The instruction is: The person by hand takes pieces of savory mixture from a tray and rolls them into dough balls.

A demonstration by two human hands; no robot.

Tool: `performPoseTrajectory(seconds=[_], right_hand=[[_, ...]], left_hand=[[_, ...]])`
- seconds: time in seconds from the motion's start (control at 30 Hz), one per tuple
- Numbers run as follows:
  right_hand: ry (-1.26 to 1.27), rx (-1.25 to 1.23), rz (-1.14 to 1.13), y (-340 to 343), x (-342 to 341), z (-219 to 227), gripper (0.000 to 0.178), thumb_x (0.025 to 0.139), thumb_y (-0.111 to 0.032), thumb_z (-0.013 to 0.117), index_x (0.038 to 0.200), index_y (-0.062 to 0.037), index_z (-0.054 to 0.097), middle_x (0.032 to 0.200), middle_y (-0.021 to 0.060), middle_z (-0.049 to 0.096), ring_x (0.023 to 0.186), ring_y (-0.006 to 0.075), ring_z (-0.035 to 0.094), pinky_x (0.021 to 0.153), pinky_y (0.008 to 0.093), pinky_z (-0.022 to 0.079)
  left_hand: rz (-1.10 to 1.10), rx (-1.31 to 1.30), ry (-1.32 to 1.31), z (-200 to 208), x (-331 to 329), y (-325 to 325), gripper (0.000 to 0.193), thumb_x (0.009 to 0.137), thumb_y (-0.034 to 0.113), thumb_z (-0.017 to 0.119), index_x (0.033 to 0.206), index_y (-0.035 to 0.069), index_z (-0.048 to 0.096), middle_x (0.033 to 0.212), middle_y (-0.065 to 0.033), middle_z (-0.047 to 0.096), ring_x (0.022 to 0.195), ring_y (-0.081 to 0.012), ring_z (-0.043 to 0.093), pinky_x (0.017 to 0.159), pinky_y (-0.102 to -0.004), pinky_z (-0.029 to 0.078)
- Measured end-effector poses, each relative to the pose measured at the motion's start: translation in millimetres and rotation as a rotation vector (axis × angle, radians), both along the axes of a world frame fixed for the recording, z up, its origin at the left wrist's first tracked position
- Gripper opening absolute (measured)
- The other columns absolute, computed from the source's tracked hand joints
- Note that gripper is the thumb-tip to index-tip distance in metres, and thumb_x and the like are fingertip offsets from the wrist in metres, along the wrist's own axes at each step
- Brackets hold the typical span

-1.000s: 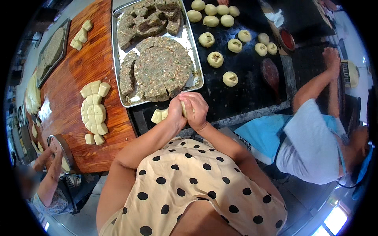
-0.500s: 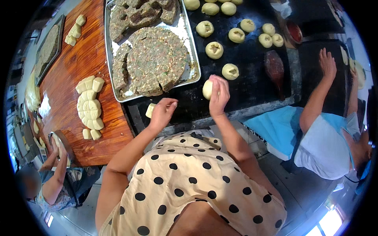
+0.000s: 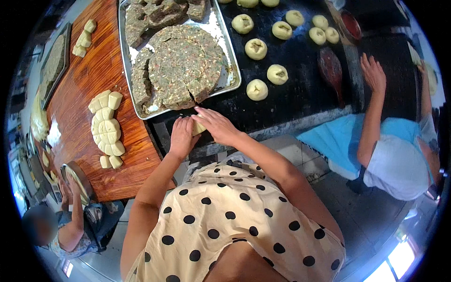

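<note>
A small piece of pale dough (image 3: 198, 128) lies between my hands at the near edge of the black work surface. My left hand (image 3: 182, 137) grips it from the left. From the right, my right hand (image 3: 217, 126) reaches across with its fingers laid over the piece, hiding much of it. Just beyond my hands stands a metal tray (image 3: 237, 77) holding a thick round slab of speckled filling (image 3: 185, 66) and broken chunks of the same. A stuffed dough ball (image 3: 257, 90) rests to the right of my hands, near another dough ball (image 3: 277, 74) with a puckered top.
Several cut dough pieces (image 3: 107, 131) sit on the wooden table (image 3: 136, 174) at left. A dark red paddle-shaped tool (image 3: 331, 70) lies on the black surface (image 3: 300, 98) at right. One co-worker's hand (image 3: 373, 73) is beyond it; another person (image 3: 70, 221) works at lower left.
My right hand let go of the dough ball, leaving it on the black surface, and moved left to my left hand. Both hands now meet on the dough piece.
</note>
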State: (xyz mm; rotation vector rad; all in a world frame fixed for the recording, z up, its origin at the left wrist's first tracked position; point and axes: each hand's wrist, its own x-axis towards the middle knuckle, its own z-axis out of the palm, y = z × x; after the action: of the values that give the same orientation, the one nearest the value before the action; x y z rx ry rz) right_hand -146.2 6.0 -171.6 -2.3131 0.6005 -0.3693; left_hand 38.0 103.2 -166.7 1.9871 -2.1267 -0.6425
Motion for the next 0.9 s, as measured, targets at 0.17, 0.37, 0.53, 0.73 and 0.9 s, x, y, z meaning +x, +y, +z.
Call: performPoseTrajectory(seconds=[0.17, 0.37, 0.53, 0.73, 0.9], right_hand=[[-0.013, -0.042, 0.042, -5.7, 14.0, -21.9, 0.061, 0.072, 0.001, 0.070, 0.131, -0.0058, 0.056, 0.128, 0.0111, 0.059, 0.122, 0.0322, 0.052, 0.105, 0.0432, 0.043], [0.140, 0.048, -0.421, 19.8, -32.6, 15.6, 0.058, 0.069, -0.017, 0.079, 0.122, -0.0024, 0.061, 0.114, 0.0140, 0.063, 0.108, 0.0341, 0.057, 0.095, 0.0440, 0.048], [0.545, 0.124, -0.521, 22.8, -57.3, 36.0, 0.055, 0.080, -0.035, 0.075, 0.120, 0.0006, 0.060, 0.113, 0.0187, 0.062, 0.106, 0.0342, 0.058, 0.094, 0.0449, 0.049], [0.421, -0.101, -0.572, 17.3, -46.7, -4.3, 0.051, 0.097, -0.041, 0.058, 0.126, 0.0009, 0.057, 0.134, 0.0247, 0.050, 0.124, 0.0424, 0.047, 0.105, 0.0520, 0.037], [0.347, -0.155, -0.708, 12.6, -24.9, -35.5, 0.052, 0.103, -0.036, 0.047, 0.139, 0.0014, 0.048, 0.152, 0.0282, 0.035, 0.141, 0.0429, 0.033, 0.118, 0.0501, 0.026]], left_hand=[[-0.013, -0.058, 0.104, -3.5, 10.9, -0.2, 0.070, 0.070, 0.016, 0.083, 0.129, 0.000, 0.048, 0.122, -0.0200, 0.057, 0.116, -0.0402, 0.053, 0.108, -0.0497, 0.038], [0.032, -0.067, 0.153, -4.3, 21.1, 9.9, 0.063, 0.074, 0.019, 0.081, 0.127, 0.001, 0.051, 0.121, -0.0185, 0.058, 0.114, -0.0388, 0.054, 0.106, -0.0486, 0.039], [0.009, -0.137, 0.124, -8.9, 21.9, 14.2, 0.064, 0.076, 0.020, 0.079, 0.130, 0.000, 0.050, 0.122, -0.0177, 0.058, 0.116, -0.0378, 0.054, 0.109, -0.0496, 0.037], [-0.051, -0.142, 0.082, 13.6, 17.7, 15.3, 0.064, 0.078, 0.018, 0.077, 0.135, 0.004, 0.050, 0.139, -0.0173, 0.050, 0.136, -0.0342, 0.043, 0.119, -0.0512, 0.026], [-0.134, -0.117, 0.038, 4.4, 12.9, 0.4, 0.062, 0.078, 0.018, 0.076, 0.134, 0.004, 0.053, 0.141, -0.0173, 0.049, 0.139, -0.0326, 0.039, 0.121, -0.0504, 0.021]])
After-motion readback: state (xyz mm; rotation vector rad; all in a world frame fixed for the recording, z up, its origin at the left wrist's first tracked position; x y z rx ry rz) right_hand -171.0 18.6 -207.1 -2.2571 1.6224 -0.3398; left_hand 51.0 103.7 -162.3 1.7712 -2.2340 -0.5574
